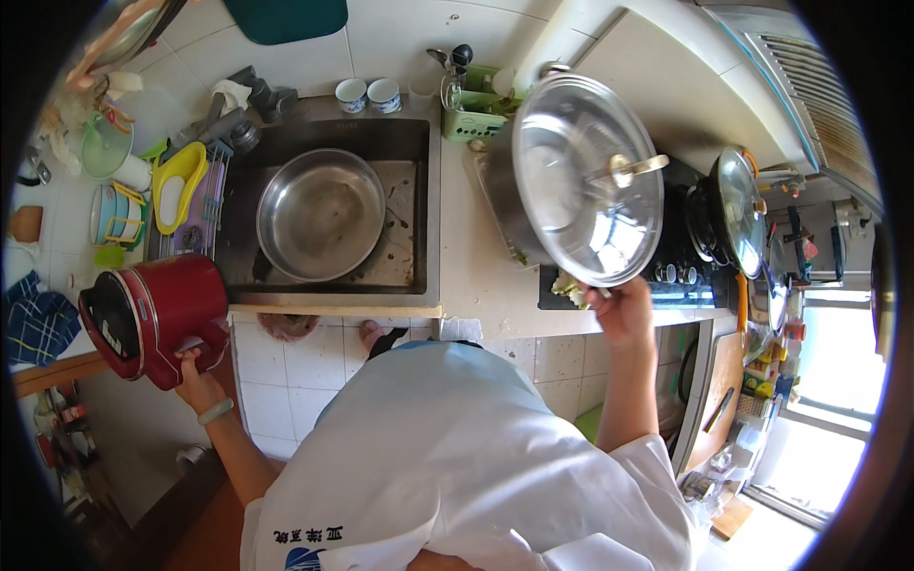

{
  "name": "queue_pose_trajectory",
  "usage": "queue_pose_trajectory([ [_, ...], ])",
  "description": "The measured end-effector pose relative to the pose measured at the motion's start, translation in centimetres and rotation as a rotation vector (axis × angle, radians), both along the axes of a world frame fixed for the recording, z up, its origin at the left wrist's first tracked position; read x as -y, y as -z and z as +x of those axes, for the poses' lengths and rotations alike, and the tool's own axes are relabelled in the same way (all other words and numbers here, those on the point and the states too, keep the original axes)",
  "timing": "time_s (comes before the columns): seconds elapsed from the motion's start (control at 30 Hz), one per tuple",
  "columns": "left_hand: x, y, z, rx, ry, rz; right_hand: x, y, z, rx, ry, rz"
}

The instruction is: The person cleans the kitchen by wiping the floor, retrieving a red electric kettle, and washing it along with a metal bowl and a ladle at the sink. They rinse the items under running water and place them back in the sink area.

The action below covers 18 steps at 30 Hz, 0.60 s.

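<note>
A red electric kettle (161, 310) with a black lid hangs tilted in my left hand (196, 378), its fingers round the handle, at the left of the sink. On the right, my right hand (620, 307) grips the near side handle of a large metal pot with a glass lid (582, 178). The lid's knob points to the right. The pot is off over the counter beside the stove; whether it touches anything below cannot be told. Between the two hands, a wide steel basin (321, 214) lies in the sink (410, 243).
Two patterned cups (384, 96) stand behind the sink, near a green utensil holder (475, 121). A yellow colander (178, 185) is at the sink's left. A lidded wok (739, 214) sits on the stove, and a cutting board (716, 400) stands at the right.
</note>
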State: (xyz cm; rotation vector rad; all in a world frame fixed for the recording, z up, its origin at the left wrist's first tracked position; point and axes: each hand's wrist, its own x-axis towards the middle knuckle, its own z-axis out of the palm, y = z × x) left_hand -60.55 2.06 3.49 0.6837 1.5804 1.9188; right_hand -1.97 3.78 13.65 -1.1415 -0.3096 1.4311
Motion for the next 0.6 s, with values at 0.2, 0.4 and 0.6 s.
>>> queue_pose_trajectory([
  [0.2,-0.1,0.1,-0.2,0.039,-0.043,-0.023,-2.7,1.3,5.4,0.033,0.226,-0.013],
  [0.4,-0.1,-0.3,0.0,0.032,-0.042,-0.021,-4.4,3.7,8.2,0.008,0.332,0.057],
  [0.6,-0.3,-0.4,0.2,0.004,-0.021,-0.003,-6.0,4.4,8.6,-0.023,0.413,0.092],
])
